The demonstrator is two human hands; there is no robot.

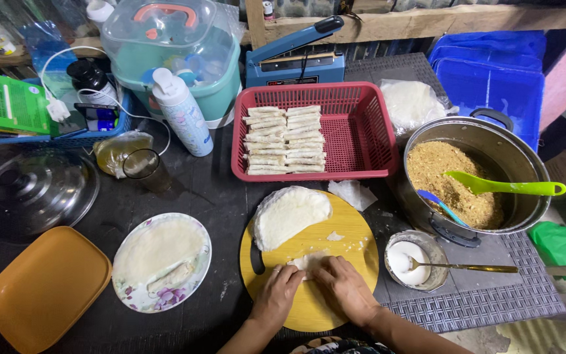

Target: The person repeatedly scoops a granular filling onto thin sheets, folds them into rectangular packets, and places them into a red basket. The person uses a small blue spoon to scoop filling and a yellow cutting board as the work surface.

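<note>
Both my hands rest on a round wooden board [345, 239] near its front half. My left hand [276, 295] and my right hand [345, 288] are curled side by side over a thin white wrapper [306, 260], pressing and gripping it; most of the wrapper is hidden under my fingers. A folded stack of white wrappers [289, 215] lies on the far left of the board. Behind it, a red basket [361, 131] holds two rows of finished pale rolls [286, 139].
A steel pot [512, 157] of brown filling with a green spatula [506, 187] stands right. A small bowl [417, 262] with white paste and a spoon sits beside the board. Left are a flowered plate [162, 262], an orange lid [44, 288], a glass [145, 169] and a pot lid [31, 193].
</note>
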